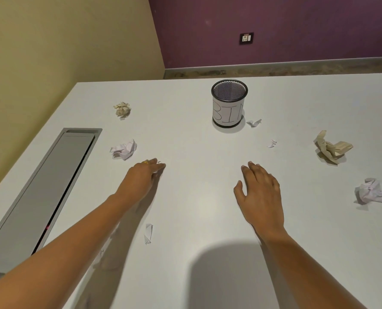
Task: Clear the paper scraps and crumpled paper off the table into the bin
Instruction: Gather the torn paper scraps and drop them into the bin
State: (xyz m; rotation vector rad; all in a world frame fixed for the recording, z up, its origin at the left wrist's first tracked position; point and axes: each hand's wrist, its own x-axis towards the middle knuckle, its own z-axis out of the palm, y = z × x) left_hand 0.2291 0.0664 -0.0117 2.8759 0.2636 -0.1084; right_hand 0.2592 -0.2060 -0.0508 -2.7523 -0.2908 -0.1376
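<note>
Paper all over the white table [196, 208]; none visibly in the bin yet.

White crumpled ball [125, 149] at 10 o'clock from table centre, just beyond the left hand [144, 175]. Beige ball [123, 109] farther out, 11 o'clock. Loose beige crumple [331, 147] at 2 o'clock, white crumple [372, 191] at 3 o'clock. Small scraps: one [254, 122] just right of the bin, one [271, 143] nearer, a folded one [148, 233] at 7 o'clock beside the left forearm.

All judged very light, soft, springy. Balls: pinch across the bulk. Flat scraps will slide on the smooth top; nip a raised edge or corner.

Mesh bin [229, 103], paper label reading BIN, upright at 12 o'clock, narrow mouth, probably tips easily.

Left hand reaching, fingers together, tips down on the table, a sliver of white at the tips; cannot tell if it grips anything. Right hand [260, 195] flat, fingers spread, holding nothing.

Grey cable-tray lid [42, 192] at 9 o'clock.
</note>
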